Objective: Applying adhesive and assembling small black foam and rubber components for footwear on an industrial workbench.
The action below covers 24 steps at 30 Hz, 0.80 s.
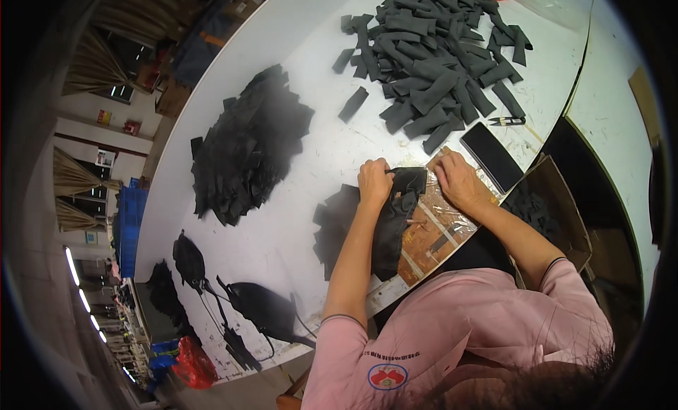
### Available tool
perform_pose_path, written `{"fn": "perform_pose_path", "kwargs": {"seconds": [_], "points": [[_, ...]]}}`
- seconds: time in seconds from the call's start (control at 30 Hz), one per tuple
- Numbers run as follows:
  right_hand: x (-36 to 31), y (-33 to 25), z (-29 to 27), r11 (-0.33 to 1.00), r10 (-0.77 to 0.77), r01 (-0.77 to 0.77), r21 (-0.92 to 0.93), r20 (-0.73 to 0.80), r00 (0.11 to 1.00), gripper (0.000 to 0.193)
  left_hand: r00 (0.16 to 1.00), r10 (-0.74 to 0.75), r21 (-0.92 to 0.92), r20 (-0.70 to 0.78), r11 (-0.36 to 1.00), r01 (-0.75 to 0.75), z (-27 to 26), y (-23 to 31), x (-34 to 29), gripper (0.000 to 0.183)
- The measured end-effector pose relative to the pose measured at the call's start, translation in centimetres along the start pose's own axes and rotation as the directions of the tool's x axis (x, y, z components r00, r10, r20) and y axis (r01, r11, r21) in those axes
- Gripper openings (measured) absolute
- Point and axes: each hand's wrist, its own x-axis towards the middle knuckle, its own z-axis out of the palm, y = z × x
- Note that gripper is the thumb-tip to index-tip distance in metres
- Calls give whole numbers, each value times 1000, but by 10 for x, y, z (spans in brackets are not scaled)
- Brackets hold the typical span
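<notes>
My left hand (376,182) is closed at the upper left edge of a black fabric piece (409,180), its fingers curled against the cloth. This piece lies partly over a brown board (431,244) with light tape strips and clear plastic film. On the board's upper right, my right hand (460,185) has its fingers bent and pressed together close to the cloth's right end. What those fingertips hold, if anything, is hidden. Beneath and beside my left forearm is a stack of dark fabric pieces (332,230).
A large heap of folded dark strips (431,57) covers the far table, with a flatter pile of black pieces (251,141) at left. Thread snips (507,121) and a black phone (491,156) lie beyond my right hand. Black pouches (261,311) sit near left; a cardboard box (561,205) stands right.
</notes>
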Motion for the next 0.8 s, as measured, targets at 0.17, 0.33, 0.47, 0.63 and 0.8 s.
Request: {"fn": "perform_pose_path", "kwargs": {"seconds": [0.17, 0.33, 0.47, 0.63, 0.8], "points": [[46, -20, -8, 887, -418, 440, -143, 158, 895, 29, 963, 25, -160, -268, 985, -70, -42, 22, -13, 11], [112, 22, 15, 753, -407, 540, -376, 379, 831, 44, 853, -314, -455, -418, 885, 102, -83, 23, -44, 22], [168, 82, 31, 653, -410, 579, -488, 414, 813, 38, 805, -532, -819, -264, 564, 104, -88, -2, -75, 23], [232, 110, 27, 614, -258, 448, -650, 371, 892, 43, 768, -641, -975, 1, 170, 143, -69, -10, -109, 19], [210, 81, 7, 749, -513, 518, -413, 133, 848, 41, 694, -677, -965, 243, -97, 243, -52, -9, -127, 19]]}}
